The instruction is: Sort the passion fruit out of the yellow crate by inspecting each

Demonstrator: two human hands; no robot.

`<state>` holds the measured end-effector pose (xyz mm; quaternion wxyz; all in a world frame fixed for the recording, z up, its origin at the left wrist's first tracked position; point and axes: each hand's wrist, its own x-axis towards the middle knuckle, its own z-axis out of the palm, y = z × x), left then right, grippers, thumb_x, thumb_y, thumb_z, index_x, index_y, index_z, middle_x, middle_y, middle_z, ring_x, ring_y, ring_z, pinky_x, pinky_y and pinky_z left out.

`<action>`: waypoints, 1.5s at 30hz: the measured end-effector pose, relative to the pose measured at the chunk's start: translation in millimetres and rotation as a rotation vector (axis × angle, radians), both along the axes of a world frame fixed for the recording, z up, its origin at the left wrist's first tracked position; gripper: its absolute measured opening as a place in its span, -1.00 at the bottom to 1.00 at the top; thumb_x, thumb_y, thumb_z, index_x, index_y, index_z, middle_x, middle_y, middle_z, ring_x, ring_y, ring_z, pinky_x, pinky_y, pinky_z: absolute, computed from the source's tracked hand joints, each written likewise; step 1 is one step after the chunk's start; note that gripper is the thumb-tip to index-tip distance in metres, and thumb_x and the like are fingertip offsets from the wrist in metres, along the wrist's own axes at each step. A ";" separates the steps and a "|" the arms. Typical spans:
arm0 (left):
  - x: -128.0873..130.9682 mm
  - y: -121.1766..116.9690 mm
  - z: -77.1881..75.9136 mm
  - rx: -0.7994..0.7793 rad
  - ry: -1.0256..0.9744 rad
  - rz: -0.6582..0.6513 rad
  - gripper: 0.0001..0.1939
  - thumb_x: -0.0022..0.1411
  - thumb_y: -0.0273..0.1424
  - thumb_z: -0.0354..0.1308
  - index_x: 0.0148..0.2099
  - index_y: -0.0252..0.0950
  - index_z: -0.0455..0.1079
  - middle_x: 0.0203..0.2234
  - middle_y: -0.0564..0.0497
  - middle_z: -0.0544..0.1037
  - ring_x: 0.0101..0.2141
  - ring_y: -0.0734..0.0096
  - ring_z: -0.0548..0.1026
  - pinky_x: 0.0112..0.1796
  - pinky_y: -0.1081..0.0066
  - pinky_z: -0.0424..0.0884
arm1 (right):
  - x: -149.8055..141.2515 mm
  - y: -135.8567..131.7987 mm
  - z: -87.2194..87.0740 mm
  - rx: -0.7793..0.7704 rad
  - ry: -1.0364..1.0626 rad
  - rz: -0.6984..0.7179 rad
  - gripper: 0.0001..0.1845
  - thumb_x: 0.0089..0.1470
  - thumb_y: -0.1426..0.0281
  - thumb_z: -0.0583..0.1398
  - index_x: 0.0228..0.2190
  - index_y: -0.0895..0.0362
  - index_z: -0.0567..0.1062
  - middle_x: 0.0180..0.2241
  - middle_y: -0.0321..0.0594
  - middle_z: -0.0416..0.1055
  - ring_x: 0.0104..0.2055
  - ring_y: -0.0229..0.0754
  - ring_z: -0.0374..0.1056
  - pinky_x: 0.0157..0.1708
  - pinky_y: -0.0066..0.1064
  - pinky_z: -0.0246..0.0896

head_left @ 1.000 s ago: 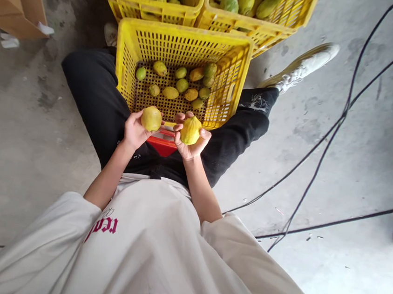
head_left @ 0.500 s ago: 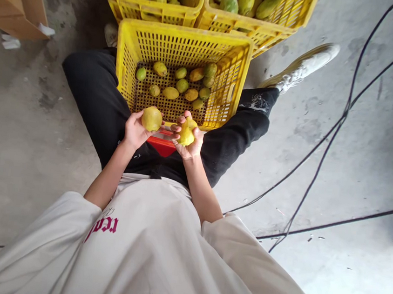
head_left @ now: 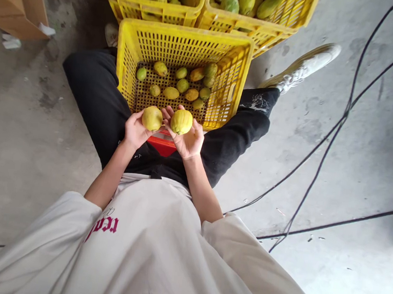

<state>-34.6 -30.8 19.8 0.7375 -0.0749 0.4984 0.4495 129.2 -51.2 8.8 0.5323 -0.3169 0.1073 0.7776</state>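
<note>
concrete floor (head_left: 357, 154) runs under everything. light shirt (head_left: 158, 241) fills the lower middle, black trousers (head_left: 90, 91) above it, legs spread around the near crate (head_left: 187, 31), which is yellow and slotted. two more yellow crates sit just past it: rear left crate (head_left: 155, 7) and rear right crate (head_left: 244, 25), both holding lots of green-yellow fruit. cardboard box (head_left: 15, 1) at far left, black cables (head_left: 345, 115) crossing on the floor at right, white shoe (head_left: 307, 62) beyond the right leg. left hand (head_left: 136, 132): palm up, curled under and around the left fruit (head_left: 152, 118), yellow-green and round. right hand (head_left: 190, 144): opened out, palm up, right fruit (head_left: 181, 122) resting on the fingers, brighter yellow, ridged. both fruits are side by side at the crate's near edge (can't tell if the fingertips touch). red item (head_left: 164, 148) shows below and between the hands, mostly hidden. smallest: about a dozen small fruits (head_left: 171, 93), green to orange-yellow, scattered on the near crate's bottom, several bunched toward its right side.
</note>
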 end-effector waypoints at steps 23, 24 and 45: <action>0.3 -0.4 -4.1 -0.006 -0.002 -0.041 -0.59 0.53 -0.30 -0.08 0.12 -0.36 0.53 -0.09 -0.21 0.75 0.11 -0.04 0.70 0.11 0.04 0.66 | 3.8 -2.1 -1.8 0.021 0.051 -0.030 -0.59 0.16 0.22 0.26 0.05 -0.07 0.47 -0.05 -0.24 0.61 -0.06 -0.09 0.56 -0.08 -0.15 0.64; 0.3 -0.4 -3.9 -0.012 0.002 -0.047 -0.60 0.52 -0.29 -0.07 0.12 -0.36 0.53 -0.07 -0.21 0.75 0.11 -0.05 0.69 0.10 0.04 0.67 | 4.2 -2.5 -2.1 0.023 0.061 -0.021 -0.61 0.15 0.21 0.27 0.02 -0.06 0.47 -0.11 -0.26 0.60 -0.12 -0.13 0.55 -0.12 -0.20 0.65; 2.1 1.3 -1.9 -0.025 0.017 -0.046 -0.62 0.49 -0.33 -0.04 0.11 -0.36 0.53 -0.10 -0.21 0.75 0.08 -0.01 0.71 0.00 0.17 0.69 | 2.0 -4.3 -11.7 0.111 0.110 -0.005 -0.64 0.04 0.34 0.28 -0.08 -0.03 0.44 -0.15 -0.26 0.60 0.01 -0.05 0.58 0.04 -0.06 0.64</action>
